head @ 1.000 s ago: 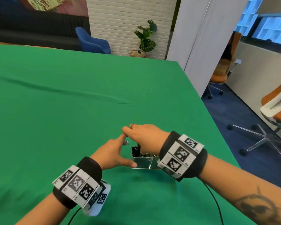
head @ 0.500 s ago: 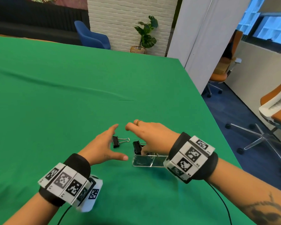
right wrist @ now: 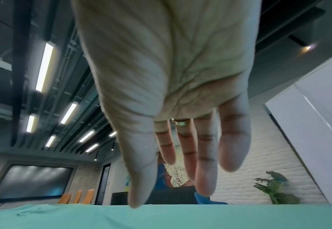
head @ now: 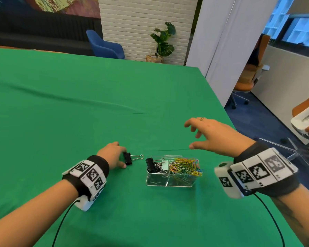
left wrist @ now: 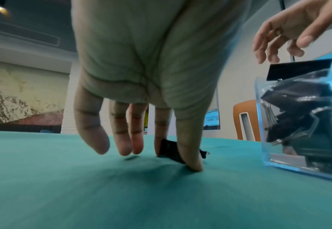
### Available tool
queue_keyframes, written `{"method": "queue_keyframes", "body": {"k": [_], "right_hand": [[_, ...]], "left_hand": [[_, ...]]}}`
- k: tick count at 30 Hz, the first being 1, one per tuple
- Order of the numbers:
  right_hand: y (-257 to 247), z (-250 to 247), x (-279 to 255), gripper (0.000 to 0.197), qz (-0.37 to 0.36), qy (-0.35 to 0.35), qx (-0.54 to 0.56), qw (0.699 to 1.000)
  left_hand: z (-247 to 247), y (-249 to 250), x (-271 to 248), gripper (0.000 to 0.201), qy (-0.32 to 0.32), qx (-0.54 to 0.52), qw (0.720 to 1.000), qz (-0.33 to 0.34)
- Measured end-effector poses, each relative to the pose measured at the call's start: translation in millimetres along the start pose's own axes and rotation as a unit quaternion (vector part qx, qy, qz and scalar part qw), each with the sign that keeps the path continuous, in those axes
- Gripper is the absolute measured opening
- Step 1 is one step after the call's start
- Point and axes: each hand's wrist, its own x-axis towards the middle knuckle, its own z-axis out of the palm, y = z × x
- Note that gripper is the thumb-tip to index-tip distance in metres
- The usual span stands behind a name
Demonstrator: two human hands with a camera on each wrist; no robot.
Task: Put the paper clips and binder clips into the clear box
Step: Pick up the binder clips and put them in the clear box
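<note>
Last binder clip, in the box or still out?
Out. The binder clip lies on the green cloth beside the clear box, pinched by the left hand.

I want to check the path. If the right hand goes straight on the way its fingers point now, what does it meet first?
Probably only the green tablecloth. The right hand hovers open beyond the clear box, fingers pointing away from it toward the far left. Nothing else shows there, though its height is unclear.

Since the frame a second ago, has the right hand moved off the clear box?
Yes. The right hand has lifted away from the clear box, going up and to the person's right; it now hovers open past the box's far right corner, holding nothing.
</note>
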Motion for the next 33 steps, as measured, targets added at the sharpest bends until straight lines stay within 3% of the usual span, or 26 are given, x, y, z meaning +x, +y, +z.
{"method": "queue_keyframes", "body": {"k": [3, 6, 9, 11, 14, 18, 25, 33], "right_hand": [[14, 3, -6, 0.052, 0.031, -0.002, 0.001, 1.000], [20, 6, -10, 0.044, 0.046, 0.010, 0.018, 0.999], [9, 4, -8, 0.037, 0.017, 0.019, 0.068, 0.997], [-4, -1, -3, 0.035, -0.019, 0.025, 0.102, 0.994], [-14, -9, 0, 0.036, -0.042, 0.039, 0.126, 0.990], [-7, -9, -8, 0.036, -0.027, 0.050, 0.120, 0.991], [7, -1, -20, 0.035, -0.002, 0.036, 0.120, 0.992], [10, 8, -21, 0.035, -0.002, 0.028, 0.128, 0.991]], "left_hand": [[-5, -1, -4, 0.051, 0.022, 0.002, 1.000, -0.013], [-22, -4, -17, 0.045, 0.090, -0.053, 0.994, -0.008], [-52, 12, -41, 0.058, 0.213, -0.131, 0.967, 0.054], [-66, 33, -61, 0.060, 0.255, -0.145, 0.949, 0.118], [-63, 64, -80, 0.063, 0.204, -0.101, 0.957, 0.180], [-37, 73, -71, 0.072, 0.150, -0.019, 0.970, 0.188], [-26, 71, -64, 0.081, 0.132, 0.037, 0.974, 0.181], [-22, 74, -62, 0.082, 0.119, 0.021, 0.977, 0.174]]}}
